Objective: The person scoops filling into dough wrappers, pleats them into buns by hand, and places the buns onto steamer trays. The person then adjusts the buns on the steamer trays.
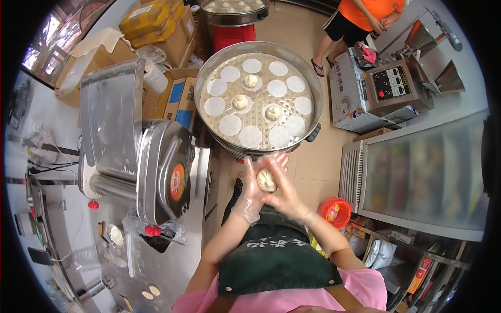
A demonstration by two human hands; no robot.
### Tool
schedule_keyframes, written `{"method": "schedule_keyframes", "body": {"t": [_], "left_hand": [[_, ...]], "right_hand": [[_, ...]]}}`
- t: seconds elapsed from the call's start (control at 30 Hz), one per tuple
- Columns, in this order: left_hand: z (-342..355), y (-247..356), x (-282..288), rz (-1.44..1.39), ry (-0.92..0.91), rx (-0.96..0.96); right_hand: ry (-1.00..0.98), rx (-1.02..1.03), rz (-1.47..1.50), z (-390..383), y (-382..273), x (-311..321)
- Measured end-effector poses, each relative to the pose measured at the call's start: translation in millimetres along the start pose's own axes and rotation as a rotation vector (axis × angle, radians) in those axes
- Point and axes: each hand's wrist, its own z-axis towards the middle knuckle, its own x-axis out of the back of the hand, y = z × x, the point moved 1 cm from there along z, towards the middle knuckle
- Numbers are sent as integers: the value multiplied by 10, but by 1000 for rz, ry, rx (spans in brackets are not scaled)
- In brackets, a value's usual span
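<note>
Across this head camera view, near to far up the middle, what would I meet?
Dark green apron → pleated bun between the gloved left hand and right hand → large round steamer → another steamer.

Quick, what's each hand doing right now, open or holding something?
Left hand: gloved, holding a pleated bun.
Right hand: gloved, holding that same bun.

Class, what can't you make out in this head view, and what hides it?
In the head view:
Pleated bun: underside hidden by the left hand and right hand.
Fridge door: too cloudy to identify contents.
Person in orange: head cut off by the upper edge.
Far steamer: back rim likewise.
</note>
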Motion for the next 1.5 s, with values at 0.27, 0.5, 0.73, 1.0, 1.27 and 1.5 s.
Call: {"method": "schedule_keyframes", "body": {"t": [0.27,0.5,0.73,1.0,1.27,1.5], "left_hand": [[860,577,193,91,17,182],[1357,690,466,405,255,-35],[1433,686,521,353,451,-199],[1425,668,458,308,578,-258],[1446,580,513,294,613,-275],[1020,400,474,236,672,-432]], "right_hand": [[-311,-26,-484,1048,179,417],[-84,-468,-210,1740,1326,861],[-17,-224,-629,2470,2679,1075],[-127,-220,-684,2501,3111,921],[-227,-253,-583,2527,2971,905],[-32,-480,-396,2434,2750,1250]]}}
